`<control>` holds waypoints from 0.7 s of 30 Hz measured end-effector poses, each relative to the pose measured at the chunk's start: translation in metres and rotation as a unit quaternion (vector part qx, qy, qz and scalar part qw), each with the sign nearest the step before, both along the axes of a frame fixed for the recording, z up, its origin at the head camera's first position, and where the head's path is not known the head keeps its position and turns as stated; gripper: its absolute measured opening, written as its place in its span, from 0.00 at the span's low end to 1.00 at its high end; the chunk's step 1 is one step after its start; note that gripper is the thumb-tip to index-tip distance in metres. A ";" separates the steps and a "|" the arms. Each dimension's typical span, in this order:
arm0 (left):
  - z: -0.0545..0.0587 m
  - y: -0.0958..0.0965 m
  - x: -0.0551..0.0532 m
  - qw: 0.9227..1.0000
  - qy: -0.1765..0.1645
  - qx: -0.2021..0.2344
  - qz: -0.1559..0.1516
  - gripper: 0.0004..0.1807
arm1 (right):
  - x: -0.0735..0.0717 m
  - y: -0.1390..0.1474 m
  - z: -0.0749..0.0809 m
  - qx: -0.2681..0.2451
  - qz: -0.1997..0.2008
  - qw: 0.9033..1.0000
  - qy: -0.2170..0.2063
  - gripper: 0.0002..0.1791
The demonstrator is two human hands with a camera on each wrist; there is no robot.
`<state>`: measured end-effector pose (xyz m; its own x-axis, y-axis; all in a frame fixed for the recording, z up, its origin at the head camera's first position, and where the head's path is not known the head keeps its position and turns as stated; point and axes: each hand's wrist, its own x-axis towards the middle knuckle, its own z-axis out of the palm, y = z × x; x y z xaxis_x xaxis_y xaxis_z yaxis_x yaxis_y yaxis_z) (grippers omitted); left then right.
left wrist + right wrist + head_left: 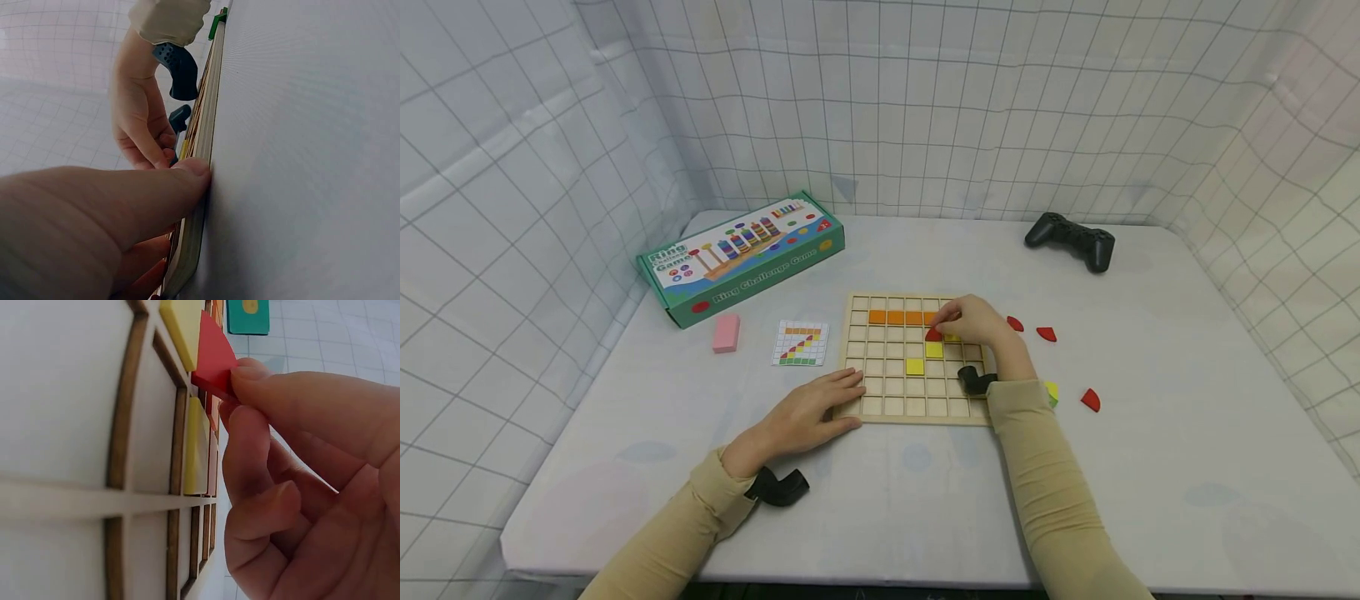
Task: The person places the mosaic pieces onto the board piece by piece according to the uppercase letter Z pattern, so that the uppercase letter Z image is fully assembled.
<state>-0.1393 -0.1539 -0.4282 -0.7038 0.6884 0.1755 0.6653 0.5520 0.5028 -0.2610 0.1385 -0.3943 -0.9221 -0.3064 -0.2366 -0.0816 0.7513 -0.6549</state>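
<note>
The red quarter-round piece (933, 334) is pinched between the thumb and the forefinger of the right hand (976, 323), and it stands tilted over a cell in the upper right part of the wooden grid board (895, 400), just beside a yellow square tile (933, 350) that already lies in its cell. In the right wrist view the same piece (215, 353) is held by its edge, the other fingers (250, 462) curled loosely under it and holding nothing more. The left hand (808, 412) lies flat on the table (1150, 467) with straight, relaxed fingers; its fingertips press on the lower left corner of the board, and it has hold of nothing. On the board there is a row of orange tiles (895, 317) in the second line from the top, and one more yellow tile (914, 367) sits a line lower, to the left. To the right of the board, three loose red pieces (1090, 400) lie on the table, well apart from each other. To the left of the board lies a small pattern card (801, 342), then a pink block (726, 332), and behind them a green game box (745, 254). A black game controller (1071, 239) rests near the far right edge of the table.
</note>
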 end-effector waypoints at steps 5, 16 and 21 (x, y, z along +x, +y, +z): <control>0.000 0.000 0.000 1.000 0.002 -0.002 0.000 0.28 | 0.000 0.004 0.002 -0.009 -0.012 1.000 -0.002 0.11; -0.001 0.001 0.000 1.000 0.014 -0.003 -0.001 0.28 | 0.000 0.040 0.010 -0.058 -0.020 0.997 0.042 0.18; -0.001 0.000 -0.001 1.000 0.017 -0.003 -0.001 0.28 | 0.002 0.056 0.013 -0.085 -0.058 0.994 0.040 0.20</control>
